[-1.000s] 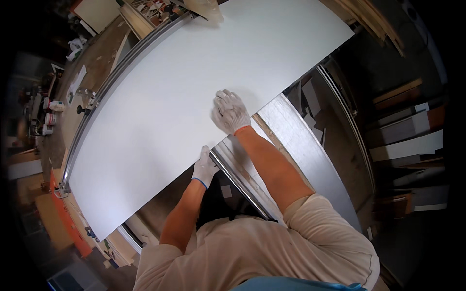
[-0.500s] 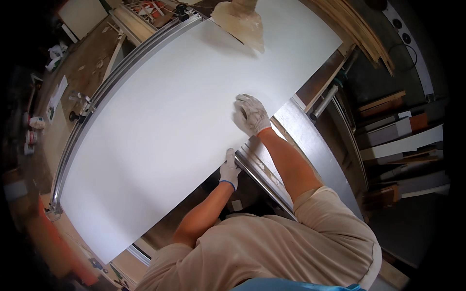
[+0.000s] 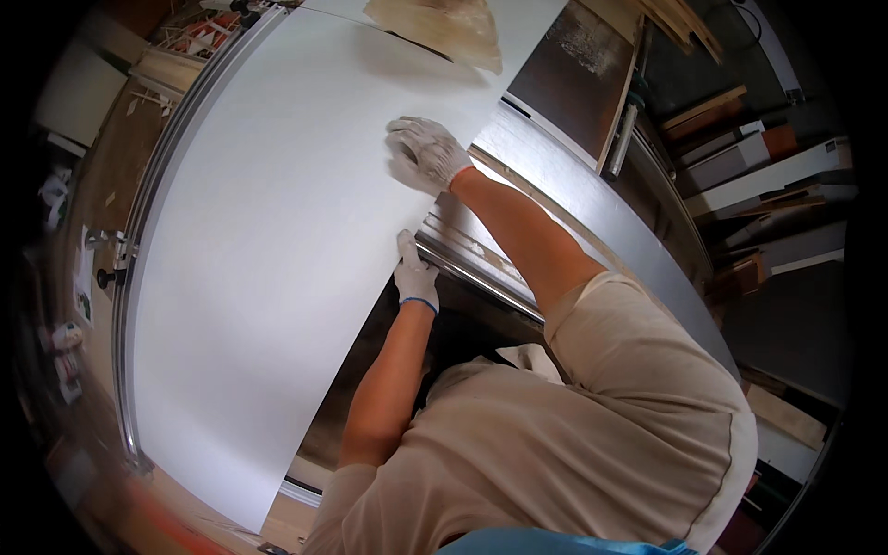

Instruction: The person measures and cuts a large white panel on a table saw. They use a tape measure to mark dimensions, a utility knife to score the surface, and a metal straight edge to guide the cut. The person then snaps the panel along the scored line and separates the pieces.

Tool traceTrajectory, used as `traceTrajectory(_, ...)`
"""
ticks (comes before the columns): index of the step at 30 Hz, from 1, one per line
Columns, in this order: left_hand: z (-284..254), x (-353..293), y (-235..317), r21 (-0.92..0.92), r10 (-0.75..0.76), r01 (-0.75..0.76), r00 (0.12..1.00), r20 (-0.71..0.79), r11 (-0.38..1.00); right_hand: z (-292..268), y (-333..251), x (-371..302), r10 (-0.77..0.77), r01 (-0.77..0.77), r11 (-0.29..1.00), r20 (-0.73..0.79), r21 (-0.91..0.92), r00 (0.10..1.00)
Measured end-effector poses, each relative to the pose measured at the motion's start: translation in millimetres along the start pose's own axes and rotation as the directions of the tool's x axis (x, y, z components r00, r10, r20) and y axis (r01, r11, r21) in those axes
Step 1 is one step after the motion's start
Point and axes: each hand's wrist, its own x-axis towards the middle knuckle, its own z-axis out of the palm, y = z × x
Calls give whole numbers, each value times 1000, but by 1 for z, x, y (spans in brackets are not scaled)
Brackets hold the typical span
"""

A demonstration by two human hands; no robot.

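Note:
A large white board (image 3: 250, 222) lies across the machine table, its long near edge towards me. My left hand (image 3: 416, 270), in a pale knit glove with a blue cuff, grips that edge: the thumb rests on top and the other fingers are partly hidden beneath. Further forward, my right hand (image 3: 427, 153), in a matching glove with a red-orange cuff, rests on the board's upper face near its right side, its fingers stretched and slightly bent. Beyond it hangs a yellowish, translucent hood (image 3: 439, 32) over the board, with a thin dark line running left from it.
A metal fence (image 3: 148, 213) with black knobs runs along the board's left side. To the right are a shiny metal table (image 3: 555, 166) and a dark panel (image 3: 578, 74). Stacked board offcuts (image 3: 768, 176) stand far right; wood scraps (image 3: 199, 37) lie at the far left.
The board has moved forward under the hood, both hands going with it. A dark line now shows left of the hood. My view has turned slightly.

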Motion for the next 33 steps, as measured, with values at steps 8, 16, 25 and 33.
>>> traceTrajectory(8,-2,0,-9,-36,35,-34,999,21,999,-11,-1,-6,2,-2,1000,86,-4,996)
traceTrajectory(16,-4,4,-21,-52,70,-67,996,57,996,13,17,-20,-74,71,997,-95,-37,993)
traceTrajectory(25,-17,11,-27,-73,126,-121,990,69,990,29,-5,-39,-49,63,983,86,-172,995)
traceTrajectory(33,-43,30,-30,-67,107,-97,980,169,993,-24,-8,-68,59,-54,998,462,-26,885)
